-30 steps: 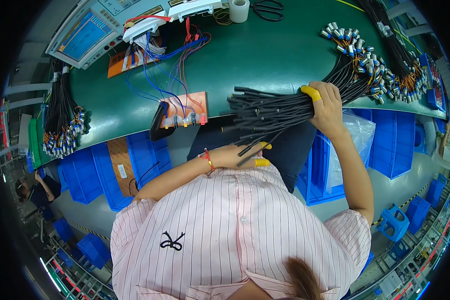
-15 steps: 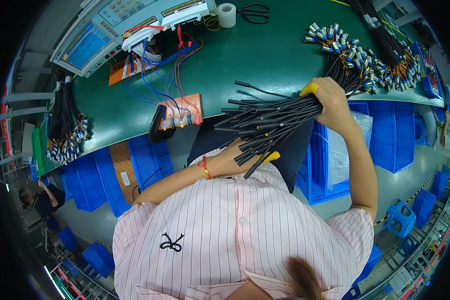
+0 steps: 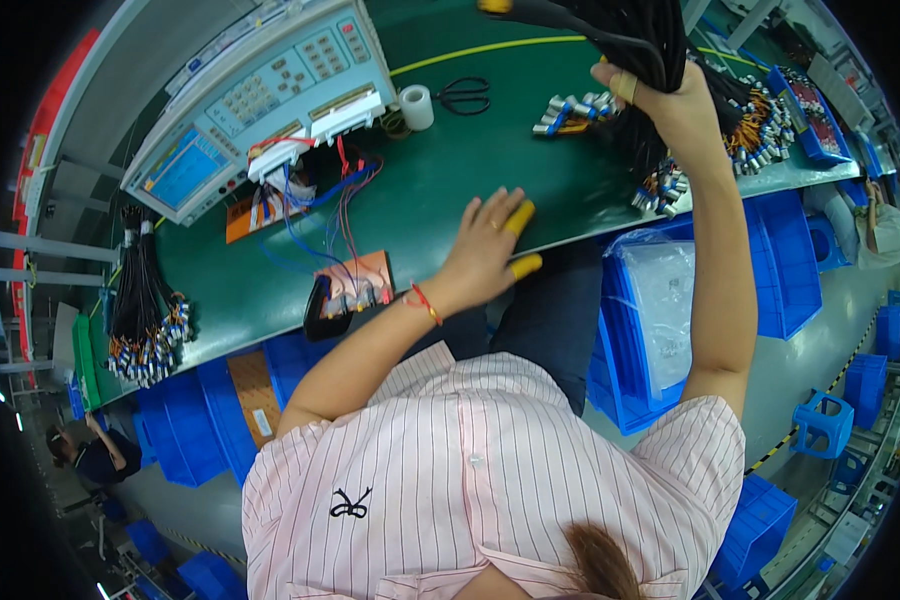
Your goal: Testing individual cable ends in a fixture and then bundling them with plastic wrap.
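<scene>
Well to the right of the white tape roll [image 3: 416, 108], the right hand [image 3: 682, 115] wraps its fingers around the black cable bundle [image 3: 658, 45]. The left hand [image 3: 478, 262], fingers spread, is on the near side of the roll, by the front edge of the green worktop [image 3: 440, 172].

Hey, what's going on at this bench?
A person in a pink striped shirt grips a thick bundle of black cables in the right hand, over the right part of the green worktop. The left hand, empty and spread, wears yellow finger covers near the front edge. A pale blue boxy instrument with a screen stands at back left.
</scene>
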`<action>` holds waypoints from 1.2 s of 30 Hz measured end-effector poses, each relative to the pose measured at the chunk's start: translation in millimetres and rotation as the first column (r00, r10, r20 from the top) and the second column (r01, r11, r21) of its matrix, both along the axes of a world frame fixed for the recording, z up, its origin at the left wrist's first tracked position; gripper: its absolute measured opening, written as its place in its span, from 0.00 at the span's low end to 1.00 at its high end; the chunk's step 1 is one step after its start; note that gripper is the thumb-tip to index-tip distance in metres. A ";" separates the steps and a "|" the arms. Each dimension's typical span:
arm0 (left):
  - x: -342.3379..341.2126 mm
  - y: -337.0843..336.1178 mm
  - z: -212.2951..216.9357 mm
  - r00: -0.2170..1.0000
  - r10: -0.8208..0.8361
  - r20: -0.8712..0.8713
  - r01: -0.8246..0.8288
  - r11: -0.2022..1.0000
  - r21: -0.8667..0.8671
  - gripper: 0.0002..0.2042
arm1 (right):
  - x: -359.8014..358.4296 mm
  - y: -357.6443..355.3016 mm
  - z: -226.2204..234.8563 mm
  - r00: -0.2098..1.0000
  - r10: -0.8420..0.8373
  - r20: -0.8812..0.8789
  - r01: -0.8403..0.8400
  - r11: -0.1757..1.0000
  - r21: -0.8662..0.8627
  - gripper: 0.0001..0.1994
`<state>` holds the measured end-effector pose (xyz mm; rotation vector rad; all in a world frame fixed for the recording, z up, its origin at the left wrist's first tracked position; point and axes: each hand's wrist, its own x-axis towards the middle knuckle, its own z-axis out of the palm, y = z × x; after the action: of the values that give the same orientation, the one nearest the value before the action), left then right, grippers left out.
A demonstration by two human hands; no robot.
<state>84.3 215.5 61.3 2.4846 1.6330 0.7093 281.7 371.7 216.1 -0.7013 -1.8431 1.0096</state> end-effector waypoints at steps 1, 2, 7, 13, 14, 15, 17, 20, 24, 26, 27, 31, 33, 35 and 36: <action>3.0 -3.9 0.1 0.996 -0.086 -0.003 0.086 0.996 0.025 0.30 | 1.9 -3.2 3.3 0.999 -0.019 0.028 0.020 0.999 -0.041 0.11; 4.2 1.1 7.7 0.989 -0.116 0.097 0.125 0.988 -0.095 0.29 | 6.7 -3.2 4.4 0.999 0.036 0.001 -0.036 0.997 -0.073 0.10; -5.3 37.4 82.6 0.808 -0.054 0.586 0.226 0.948 -0.225 0.25 | 19.6 -9.6 21.6 0.985 0.104 -0.138 -0.134 0.964 -0.231 0.11; 5.1 89.0 177.4 0.622 -0.230 0.749 0.249 0.964 0.089 0.21 | 5.8 -15.0 44.4 0.953 0.127 -0.276 -0.218 0.919 -0.329 0.11; 7.9 91.7 183.0 0.629 -0.232 0.742 0.229 0.967 0.108 0.18 | 3.3 -16.6 44.7 0.940 0.154 -0.304 -0.251 0.916 -0.312 0.11; 8.7 91.7 188.5 0.601 -0.210 0.771 0.237 0.968 0.079 0.15 | 0.7 -17.4 44.6 0.926 0.181 -0.331 -0.284 0.912 -0.295 0.12; 9.0 88.8 196.5 0.547 -0.157 0.822 0.253 0.967 0.016 0.11 | -0.2 -14.8 41.8 0.923 0.218 -0.318 -0.312 0.906 -0.284 0.12; 3.8 78.1 199.4 0.590 -0.119 0.799 0.203 0.979 -0.004 0.07 | -4.1 -18.4 42.8 0.941 0.199 -0.273 -0.281 0.910 -0.304 0.11; -5.5 80.3 198.8 0.520 -0.073 0.851 0.311 0.944 -0.109 0.09 | -6.4 -16.9 42.5 0.945 0.218 -0.243 -0.289 0.904 -0.314 0.11; -5.1 83.0 197.0 0.421 -0.101 0.902 0.372 0.926 -0.070 0.09 | -8.5 -20.4 42.9 0.947 0.209 -0.243 -0.281 0.907 -0.314 0.11; -4.8 84.3 197.9 0.458 -0.086 0.885 0.362 0.927 -0.097 0.10 | -9.1 -19.7 42.2 0.943 0.225 -0.245 -0.294 0.907 -0.300 0.11; -7.0 87.2 202.2 0.524 -0.062 0.850 0.350 0.925 -0.149 0.13 | -12.0 -15.9 38.0 0.939 0.252 -0.234 -0.310 0.915 -0.257 0.09; -7.4 86.9 203.5 0.549 -0.033 0.835 0.335 0.924 -0.184 0.13 | -14.2 -13.5 36.3 0.947 0.238 -0.215 -0.289 0.922 -0.256 0.08; -4.3 84.5 207.5 0.605 0.028 0.796 0.290 0.923 -0.253 0.13 | -16.7 -11.4 35.5 0.959 0.212 -0.190 -0.259 0.928 -0.268 0.07; -3.9 85.8 206.7 0.616 0.038 0.787 0.260 0.933 -0.249 0.13 | -18.4 -11.5 35.5 0.958 0.205 -0.200 -0.255 0.928 -0.271 0.07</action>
<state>80.5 301.3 268.0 1.6075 1.1048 1.1576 263.3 360.2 251.6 -0.5581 -1.6705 1.4752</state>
